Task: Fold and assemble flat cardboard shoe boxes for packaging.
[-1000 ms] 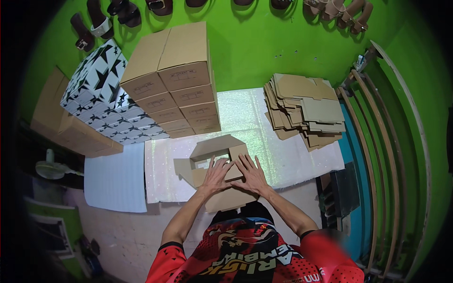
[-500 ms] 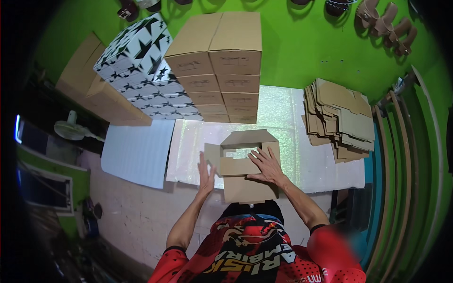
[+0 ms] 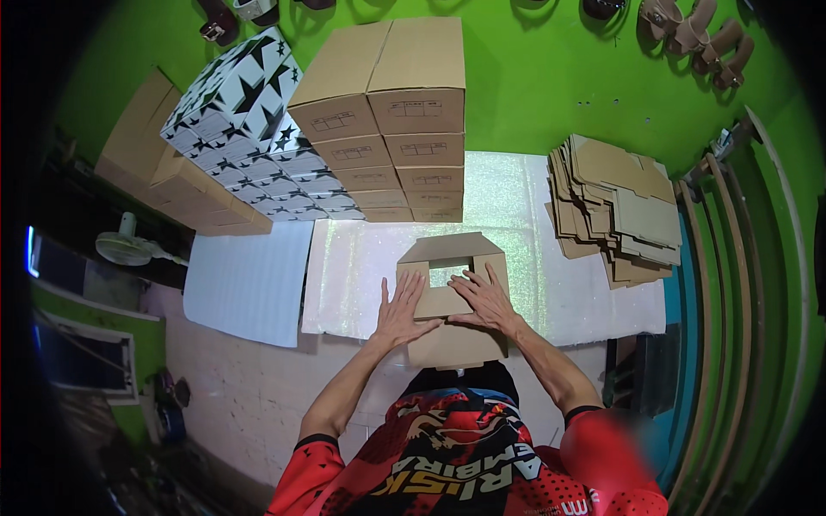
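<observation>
A brown cardboard box (image 3: 450,249), partly folded, lies in front of me at the near edge of the table. Its flaps frame a rectangular gap through which the shiny table cover shows. My left hand (image 3: 403,311) presses flat on the left flap, fingers stretched out. On the right flap and near panel rests my right hand (image 3: 483,303), its fingers spread. A wide panel (image 3: 456,346) of the same box hangs toward my body, below both hands. Neither hand grips anything.
Stacked brown boxes (image 3: 422,112) stand at the back, beside star-patterned boxes (image 3: 245,112). Flattened cardboard pieces (image 3: 632,202) pile up at the right on the shiny table cover (image 3: 353,275). A white foam sheet (image 3: 245,279) lies left, near a fan (image 3: 125,245). Sandals (image 3: 688,34) hang on the green wall.
My left hand has moved right onto the box, and the left flap that stuck outward is now folded inward. My right hand stays about where it was.
</observation>
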Demonstrator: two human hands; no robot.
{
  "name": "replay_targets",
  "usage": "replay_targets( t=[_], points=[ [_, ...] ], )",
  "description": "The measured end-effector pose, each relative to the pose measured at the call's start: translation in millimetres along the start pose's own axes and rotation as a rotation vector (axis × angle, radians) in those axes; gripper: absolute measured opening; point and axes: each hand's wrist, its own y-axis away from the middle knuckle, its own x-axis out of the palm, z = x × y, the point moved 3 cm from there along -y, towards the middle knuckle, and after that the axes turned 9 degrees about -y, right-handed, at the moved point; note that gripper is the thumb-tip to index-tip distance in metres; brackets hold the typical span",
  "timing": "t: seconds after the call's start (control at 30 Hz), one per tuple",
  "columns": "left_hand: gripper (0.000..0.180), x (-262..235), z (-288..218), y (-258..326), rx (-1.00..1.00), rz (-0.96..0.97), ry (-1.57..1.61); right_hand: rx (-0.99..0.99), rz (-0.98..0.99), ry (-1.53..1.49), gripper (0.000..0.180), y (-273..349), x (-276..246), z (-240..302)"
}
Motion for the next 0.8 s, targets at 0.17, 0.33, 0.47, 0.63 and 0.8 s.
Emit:
replay_targets(
  t=[0.17, 0.33, 0.47, 0.63, 0.8],
  points=[
    [0.118, 2, -5, -7, -0.011, 0.026, -0.113, 0.003, -0.001, 0.006, 0.090, 0, 2, -2],
    [0.118, 3, -11, -8, -0.072, 0.044, -0.134, 0.006, 0.027, 0.009, 0.090, 1, 3, -3],
    [0.116, 13, -6, -10, -0.080, 0.029, -0.065, -0.009, -0.001, 0.012, 0.090, 0, 2, -1],
    [0.112, 10, 2, -1, 0.095, -0.129, 0.256, -0.005, -0.033, 0.002, 0.091, 0, 1, -1],
    [0.116, 13, 3, -7, 0.036, -0.087, 0.173, -0.030, -0.048, -0.001, 0.091, 0, 0, 1]
  ],
)
